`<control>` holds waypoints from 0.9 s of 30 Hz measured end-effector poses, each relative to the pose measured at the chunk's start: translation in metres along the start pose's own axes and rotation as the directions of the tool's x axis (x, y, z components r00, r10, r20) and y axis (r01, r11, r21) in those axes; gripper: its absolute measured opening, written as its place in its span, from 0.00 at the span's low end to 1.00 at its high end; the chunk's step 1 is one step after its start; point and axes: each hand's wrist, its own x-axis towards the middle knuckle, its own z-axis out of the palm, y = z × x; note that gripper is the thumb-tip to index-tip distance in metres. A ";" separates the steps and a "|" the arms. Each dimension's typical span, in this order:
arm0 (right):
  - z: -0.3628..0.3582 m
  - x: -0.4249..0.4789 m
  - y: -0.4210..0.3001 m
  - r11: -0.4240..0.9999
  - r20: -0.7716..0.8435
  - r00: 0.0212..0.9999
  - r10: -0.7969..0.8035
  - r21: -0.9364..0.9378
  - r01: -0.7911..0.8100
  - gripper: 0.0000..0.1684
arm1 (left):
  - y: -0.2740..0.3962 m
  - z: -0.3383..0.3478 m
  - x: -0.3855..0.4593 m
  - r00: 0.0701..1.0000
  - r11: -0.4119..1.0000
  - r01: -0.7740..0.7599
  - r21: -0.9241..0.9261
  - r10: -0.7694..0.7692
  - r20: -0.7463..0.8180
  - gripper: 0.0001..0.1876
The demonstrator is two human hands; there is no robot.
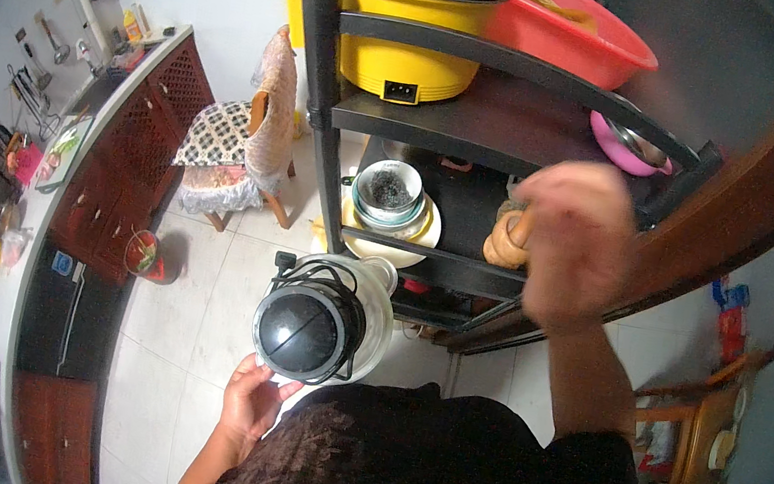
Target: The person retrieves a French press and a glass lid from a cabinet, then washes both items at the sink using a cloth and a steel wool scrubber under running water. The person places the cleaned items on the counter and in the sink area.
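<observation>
My left hand (256,400) grips the lower edge of an electric food chopper (300,335) in front of my body. The chopper has a round black motor head with its cord wound around it, above a clear bowl. My right hand (576,249) is raised over the right part of the black rack's middle shelf, blurred by motion. A small wooden mortar (503,249) with a pestle (524,226) is right beside its fingers. Whether those fingers hold the pestle is hidden by the blur. On the same shelf, stacked bowls (361,201) contain a dark wiry scrubber (389,188).
The black rack (441,137) carries a yellow electric pot (411,41), a red basin (579,33) and a pink bowl (615,145) on top. To the left are a covered chair (275,110), a waste bin (149,256) and a kitchen counter (107,91). A wooden chair (684,449) is behind on the right.
</observation>
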 end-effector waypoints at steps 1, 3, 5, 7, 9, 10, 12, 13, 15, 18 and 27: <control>0.008 -0.020 0.004 0.979 0.112 0.985 0.131 0.144 -0.147 0.09 | 0.001 0.002 0.000 1.000 1.000 -0.004 -0.007 0.004 -0.001 0.11; 0.027 -0.075 0.017 0.889 0.249 0.875 0.414 0.095 -0.448 0.14 | 0.004 0.010 0.003 0.999 1.000 -0.007 -0.011 0.007 0.033 0.11; 0.037 -0.138 0.036 0.280 0.545 0.387 0.744 0.272 -0.921 0.29 | 0.005 0.012 0.005 0.999 1.000 -0.006 -0.009 0.006 0.044 0.11; 0.042 -0.159 0.039 -0.197 0.753 0.045 0.657 0.229 -0.953 0.41 | 0.008 0.011 0.006 0.998 1.000 0.009 0.015 -0.010 0.063 0.11; 0.058 -0.190 0.047 -0.398 0.908 0.044 0.416 0.225 -0.889 0.48 | 0.004 0.011 0.006 0.999 0.999 0.016 0.028 -0.017 0.033 0.22; 0.064 -0.196 0.045 -0.465 0.935 0.008 0.354 0.183 -0.866 0.51 | 0.005 0.013 0.006 0.999 0.999 0.030 0.039 -0.031 0.024 0.22; 0.070 -0.202 0.041 -0.471 0.937 0.058 0.345 0.226 -0.853 0.53 | 0.007 0.015 0.003 0.999 0.997 0.053 0.053 -0.054 0.005 0.22; 0.074 -0.207 0.044 -0.502 0.942 0.066 0.329 0.234 -0.832 0.53 | 0.008 0.009 0.006 0.997 0.994 0.076 0.077 -0.078 0.016 0.18; 0.079 -0.221 0.046 -0.520 0.931 0.057 0.362 0.252 -0.817 0.54 | 0.012 0.008 0.011 0.987 0.990 0.134 0.052 -0.138 0.083 0.07; 0.073 -0.207 0.024 -0.597 0.913 0.092 0.397 0.333 -0.730 0.52 | 0.010 0.020 0.014 0.975 0.984 0.179 0.008 -0.178 0.130 0.07; 0.068 -0.233 0.023 -0.491 0.792 0.104 0.602 0.469 -0.734 0.37 | -0.006 0.036 0.021 0.984 0.982 0.135 0.131 -0.149 0.102 0.06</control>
